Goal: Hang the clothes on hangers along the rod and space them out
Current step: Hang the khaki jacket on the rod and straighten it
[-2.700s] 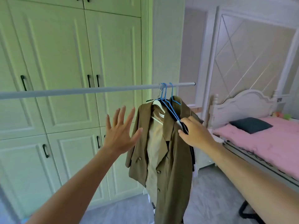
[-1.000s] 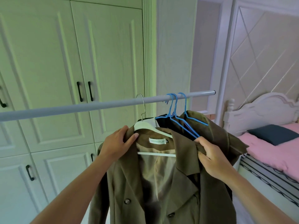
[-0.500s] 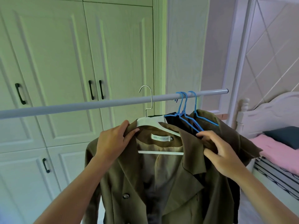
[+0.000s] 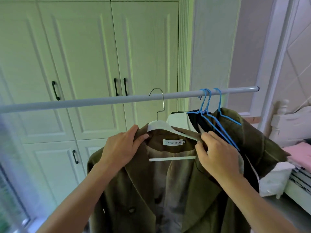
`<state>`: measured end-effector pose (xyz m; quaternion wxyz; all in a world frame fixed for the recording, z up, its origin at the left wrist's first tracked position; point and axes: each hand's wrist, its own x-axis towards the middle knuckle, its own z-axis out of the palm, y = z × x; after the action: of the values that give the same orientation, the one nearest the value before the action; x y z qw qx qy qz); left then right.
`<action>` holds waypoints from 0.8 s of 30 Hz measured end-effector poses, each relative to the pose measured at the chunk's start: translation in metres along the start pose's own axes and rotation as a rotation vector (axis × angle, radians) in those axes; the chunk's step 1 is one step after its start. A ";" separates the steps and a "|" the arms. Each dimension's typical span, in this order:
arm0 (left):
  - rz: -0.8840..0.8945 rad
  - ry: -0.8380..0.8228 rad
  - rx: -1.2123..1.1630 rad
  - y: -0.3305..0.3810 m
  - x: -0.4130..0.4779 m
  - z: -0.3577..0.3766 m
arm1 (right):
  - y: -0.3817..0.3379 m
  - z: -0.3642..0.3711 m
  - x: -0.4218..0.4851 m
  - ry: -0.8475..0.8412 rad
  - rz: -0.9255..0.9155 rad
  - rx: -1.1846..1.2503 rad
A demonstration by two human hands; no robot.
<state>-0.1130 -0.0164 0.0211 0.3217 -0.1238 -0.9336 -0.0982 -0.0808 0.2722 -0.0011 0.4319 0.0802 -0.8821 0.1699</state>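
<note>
Wardrobe-side rod (image 4: 107, 102) carries the white hanger (image 4: 160, 127) by its hook, olive coat (image 4: 168, 190) on it; left hand (image 4: 123, 147) and right hand (image 4: 217, 155) pinch the collar, so uneven tugging likely slides a shoulder off or snags the blue hangers (image 4: 217, 120).

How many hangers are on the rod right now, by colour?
White hanger with a metal hook: 1, carrying the olive coat that the left hand and right hand hold at the collar.
Blue wire hangers: 3, bunched near the end of the rod.
Total: 4.
</note>
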 end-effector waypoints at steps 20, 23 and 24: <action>-0.092 0.017 0.293 -0.037 -0.070 -0.028 | -0.179 0.026 0.002 -0.534 0.009 0.241; -0.028 0.120 0.234 -0.051 -0.071 -0.031 | -0.191 0.032 -0.011 -0.490 -0.042 0.225; -0.002 0.161 0.211 -0.057 -0.071 -0.032 | -0.193 0.034 -0.013 -0.454 -0.081 0.219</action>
<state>-0.0573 -0.0909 -0.0044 0.4067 -0.0799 -0.9100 -0.0092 -0.0421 0.0804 0.0142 0.2179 0.1978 -0.9289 0.2248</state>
